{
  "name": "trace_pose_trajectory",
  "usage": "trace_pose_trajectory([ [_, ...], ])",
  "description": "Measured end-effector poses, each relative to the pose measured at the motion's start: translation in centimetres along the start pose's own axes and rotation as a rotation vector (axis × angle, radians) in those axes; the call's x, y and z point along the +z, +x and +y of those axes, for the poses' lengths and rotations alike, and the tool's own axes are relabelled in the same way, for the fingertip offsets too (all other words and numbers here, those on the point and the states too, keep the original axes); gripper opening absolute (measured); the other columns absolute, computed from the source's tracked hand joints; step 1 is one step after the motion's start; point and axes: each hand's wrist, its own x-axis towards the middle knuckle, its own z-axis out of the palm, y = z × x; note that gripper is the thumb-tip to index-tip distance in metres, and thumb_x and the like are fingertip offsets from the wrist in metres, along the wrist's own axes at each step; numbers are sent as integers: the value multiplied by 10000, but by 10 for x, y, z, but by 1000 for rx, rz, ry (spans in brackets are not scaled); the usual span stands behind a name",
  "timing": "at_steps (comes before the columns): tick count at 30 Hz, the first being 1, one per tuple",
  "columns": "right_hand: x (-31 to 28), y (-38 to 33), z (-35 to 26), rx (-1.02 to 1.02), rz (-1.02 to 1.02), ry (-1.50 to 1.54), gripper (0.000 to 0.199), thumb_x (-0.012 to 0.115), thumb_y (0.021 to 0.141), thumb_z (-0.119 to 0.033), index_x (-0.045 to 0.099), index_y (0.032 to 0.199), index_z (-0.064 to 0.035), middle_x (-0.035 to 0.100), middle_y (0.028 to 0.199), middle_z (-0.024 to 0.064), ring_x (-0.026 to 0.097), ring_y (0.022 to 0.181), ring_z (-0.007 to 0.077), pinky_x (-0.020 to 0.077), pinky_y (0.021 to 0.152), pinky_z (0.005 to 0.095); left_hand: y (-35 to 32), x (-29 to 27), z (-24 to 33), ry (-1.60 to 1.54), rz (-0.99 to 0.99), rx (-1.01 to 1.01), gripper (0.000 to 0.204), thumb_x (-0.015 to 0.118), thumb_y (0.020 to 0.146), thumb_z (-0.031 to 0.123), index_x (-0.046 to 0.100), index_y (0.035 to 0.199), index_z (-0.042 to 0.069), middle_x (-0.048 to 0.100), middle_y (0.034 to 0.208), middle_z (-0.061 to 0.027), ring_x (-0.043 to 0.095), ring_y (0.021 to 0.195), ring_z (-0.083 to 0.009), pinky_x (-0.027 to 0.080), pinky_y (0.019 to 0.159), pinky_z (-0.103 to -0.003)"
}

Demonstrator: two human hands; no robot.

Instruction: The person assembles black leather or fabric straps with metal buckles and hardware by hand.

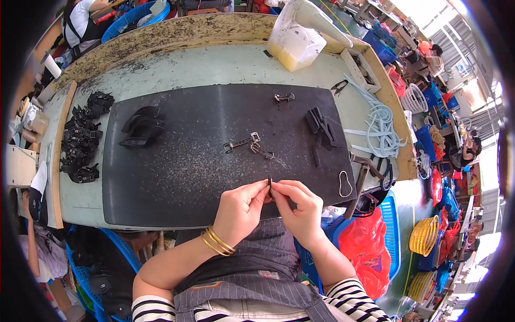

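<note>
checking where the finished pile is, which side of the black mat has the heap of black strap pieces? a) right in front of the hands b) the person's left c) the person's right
b: the heap of black strap pieces lies off the left edge of the black mat, while the white cord lies on the right side.

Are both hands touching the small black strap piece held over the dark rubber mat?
Touching. The head view shows the left hand and right hand both pinching the small black strap piece between their fingertips, with no gap visible.
</note>
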Motion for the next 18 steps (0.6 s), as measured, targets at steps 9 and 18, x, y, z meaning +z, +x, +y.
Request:
trace_pose_trajectory([
  [9,0,2,19,614,85,898,95,616,822,22,613,912,52,623,799,58,589,735,78,484,656,202,13,10,0,181,54,126,135,600,809,19,636,931,-26,654,782,-162,656,648,-245,503,567,-315],
  [18,5,-2,12,-17,157,54,104,639,760,50,634,856,10,636,838,140,642,708,242,512,613,280,14,4,0,35,23,41,160,632,833,39,659,971,-38,689,840,-126,659,735,-122,519,636,-230],
])
